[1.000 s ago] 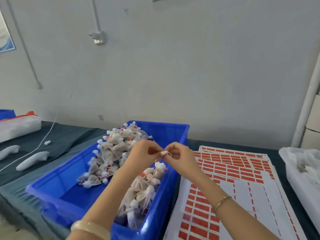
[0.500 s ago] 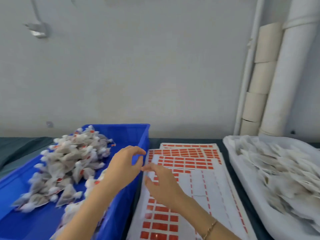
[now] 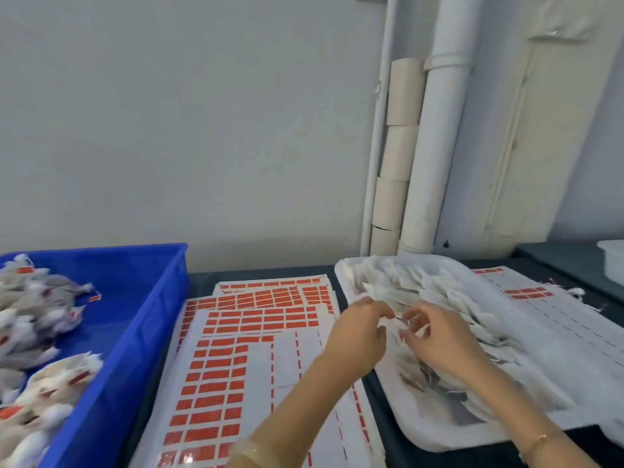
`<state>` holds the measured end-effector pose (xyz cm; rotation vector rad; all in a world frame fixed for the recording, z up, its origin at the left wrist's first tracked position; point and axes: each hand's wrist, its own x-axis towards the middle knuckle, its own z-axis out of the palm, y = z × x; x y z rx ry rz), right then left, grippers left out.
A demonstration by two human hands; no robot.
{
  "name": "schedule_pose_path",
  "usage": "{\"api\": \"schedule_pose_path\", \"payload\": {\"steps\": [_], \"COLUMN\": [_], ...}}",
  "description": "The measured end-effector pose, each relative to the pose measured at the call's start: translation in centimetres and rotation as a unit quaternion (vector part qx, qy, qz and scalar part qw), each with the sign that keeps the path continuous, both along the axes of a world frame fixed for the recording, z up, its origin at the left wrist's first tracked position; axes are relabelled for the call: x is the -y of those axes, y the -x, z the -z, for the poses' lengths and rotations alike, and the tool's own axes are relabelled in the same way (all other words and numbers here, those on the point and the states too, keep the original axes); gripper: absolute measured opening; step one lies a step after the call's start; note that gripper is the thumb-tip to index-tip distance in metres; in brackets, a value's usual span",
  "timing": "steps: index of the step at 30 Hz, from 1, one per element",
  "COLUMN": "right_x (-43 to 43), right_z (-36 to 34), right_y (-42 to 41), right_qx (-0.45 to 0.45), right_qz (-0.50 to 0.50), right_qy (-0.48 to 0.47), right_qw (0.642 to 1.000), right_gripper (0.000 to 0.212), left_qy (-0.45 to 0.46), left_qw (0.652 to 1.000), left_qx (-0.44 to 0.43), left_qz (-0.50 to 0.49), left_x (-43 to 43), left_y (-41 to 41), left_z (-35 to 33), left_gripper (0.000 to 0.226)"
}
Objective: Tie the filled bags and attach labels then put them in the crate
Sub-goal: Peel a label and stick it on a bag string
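White bags (image 3: 426,286) beneath left hand (image 3: 361,334), right hand (image 3: 440,337)

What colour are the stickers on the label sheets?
Red-orange rectangular stickers on white backing sheets, clearest in the head view.

1. The blue crate (image 3: 158,298) was smooth, glossy plastic.
2. The label sheets (image 3: 293,352) were paper with a slight sheen.
3. The white tray (image 3: 435,437) looked matt plastic.
4. The bags (image 3: 439,292) looked thin, papery, matt.
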<state>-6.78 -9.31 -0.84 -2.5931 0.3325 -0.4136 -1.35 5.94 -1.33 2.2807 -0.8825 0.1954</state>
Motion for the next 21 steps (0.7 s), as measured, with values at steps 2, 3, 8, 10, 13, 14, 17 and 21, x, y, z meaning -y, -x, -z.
{"api": "schedule_pose_path", "payload": {"steps": [2, 3, 8, 10, 13, 14, 17, 21], "right_x": [1.2, 1.3, 0.1, 0.1, 0.3, 0.1, -1.0, -4.8], "right_z": [0.6, 0.9, 1.5, 1.1, 0.0, -0.6, -2.6, -4.8], "right_y": [-0.2, -0.4, -1.7, -1.8, -1.5, -1.3, -0.8, 0.0], "right_qx": [-0.082, -0.111, -0.095, -0.063, 0.013, 0.048, 0.168, 0.24], "right_qz": [0.017, 0.02, 0.056, 0.067, 0.058, 0.045, -0.001, -0.053], "right_qy": [0.046, 0.072, 0.167, 0.17, 0.099, 0.056, -0.048, -0.131], "right_qw": [0.995, 0.991, 0.98, 0.981, 0.993, 0.996, 0.985, 0.96], "right_gripper": [0.044, 0.05, 0.027, 0.024, 0.023, 0.017, 0.009, 0.007], "left_qy": [-0.071, -0.112, -0.255, -0.253, -0.174, -0.137, 0.004, 0.143], "left_qw": [0.997, 0.993, 0.96, 0.956, 0.973, 0.98, 0.99, 0.988], "left_qx": [0.019, 0.029, 0.113, 0.147, 0.154, 0.145, 0.137, 0.053], "left_qz": [0.012, 0.014, 0.006, -0.001, -0.012, -0.012, -0.007, 0.016], "left_x": [1.8, 2.5, 4.7, 5.1, 4.7, 4.2, 1.8, -3.9], "left_y": [-0.8, -1.2, -2.5, -2.8, -3.3, -3.4, -3.2, -1.9], "left_z": [0.0, 0.0, -0.2, -0.3, -0.4, -0.7, -1.9, -3.0], "left_gripper": [0.045, 0.049, 0.04, 0.027, 0.021, 0.024, 0.025, 0.019]}}
